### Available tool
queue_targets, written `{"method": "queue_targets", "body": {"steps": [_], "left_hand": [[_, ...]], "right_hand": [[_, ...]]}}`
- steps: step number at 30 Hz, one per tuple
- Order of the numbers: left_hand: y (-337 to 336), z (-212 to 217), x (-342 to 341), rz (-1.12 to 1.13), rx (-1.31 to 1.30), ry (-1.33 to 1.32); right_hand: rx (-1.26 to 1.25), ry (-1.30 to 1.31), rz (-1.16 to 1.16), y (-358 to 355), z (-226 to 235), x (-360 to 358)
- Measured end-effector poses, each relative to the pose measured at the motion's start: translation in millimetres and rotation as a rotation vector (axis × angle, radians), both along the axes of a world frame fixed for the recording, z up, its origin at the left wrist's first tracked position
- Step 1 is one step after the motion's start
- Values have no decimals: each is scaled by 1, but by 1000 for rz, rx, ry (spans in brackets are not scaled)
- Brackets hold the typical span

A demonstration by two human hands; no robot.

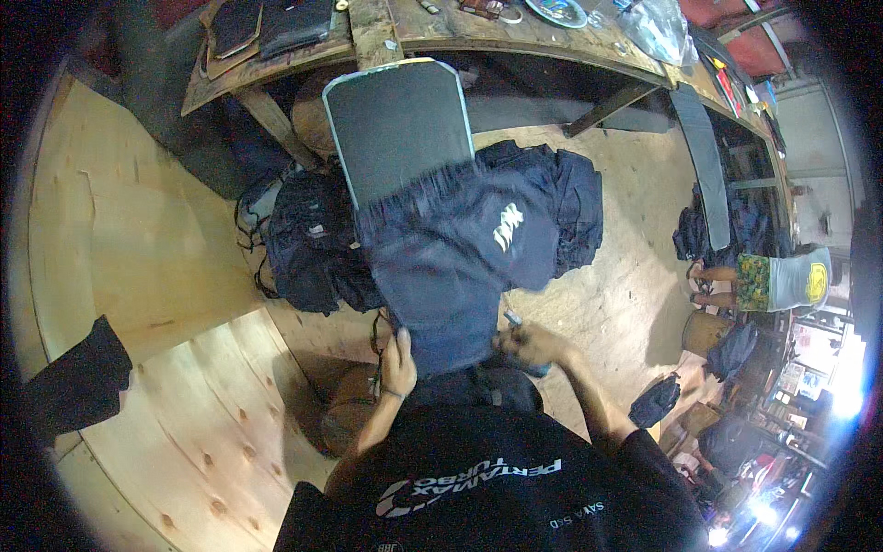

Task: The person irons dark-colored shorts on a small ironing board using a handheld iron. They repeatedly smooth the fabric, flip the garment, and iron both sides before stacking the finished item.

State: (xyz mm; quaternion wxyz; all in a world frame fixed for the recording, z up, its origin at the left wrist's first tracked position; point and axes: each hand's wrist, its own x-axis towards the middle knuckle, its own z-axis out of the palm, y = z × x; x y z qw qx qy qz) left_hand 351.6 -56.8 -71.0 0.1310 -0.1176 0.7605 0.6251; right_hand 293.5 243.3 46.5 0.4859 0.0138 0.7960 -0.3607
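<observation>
Navy shorts (451, 248) with a white print on one leg are drawn partly over a dark board (400, 120) with pale edges. The board reaches toward me from the workbench; its far half is uncovered. At the left edge of the near leg, my left hand (397, 370) grips the cloth, fingers pointing away from me. My right hand (543, 348) is curled at the right side of the same leg, slightly blurred. A small object with a light tip (512, 318) sticks out of it; its kind is unclear.
Piles of dark garments (313, 239) lie beneath the board on both sides. Ahead stands a wooden workbench (515, 32) bearing a plastic bag (660, 32) and several small items. Plywood sheets (129, 212) are at left. Another person (782, 281) stands at far right near more dark cloth.
</observation>
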Motion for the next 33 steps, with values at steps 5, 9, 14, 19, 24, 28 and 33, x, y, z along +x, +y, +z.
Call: {"method": "queue_targets", "body": {"steps": [5, 9, 14, 19, 24, 28, 33], "left_hand": [[-114, 53, -48, 106, -702, 443], [-114, 76, -107, 116, -551, 444], [-8, 102, -117, -695, -788, 433], [21, 85, -260, -713, -978, 596], [23, 56, -322, -743, -874, 716], [30, 60, -329, -669, -798, 1089], [43, 62, -364, -789, -768, 866]], "right_hand": [[337, 559, -164, -44, 29, -4], [301, 580, -159, -68, 20, -15], [129, 276, -353, -46, -5, -25], [81, 577, -404, -26, -2, -125], [145, 1239, -581, -93, 17, -119], [373, 795, 111, -134, 4, -77], [102, 1088, -79, -137, -20, -110]]}}
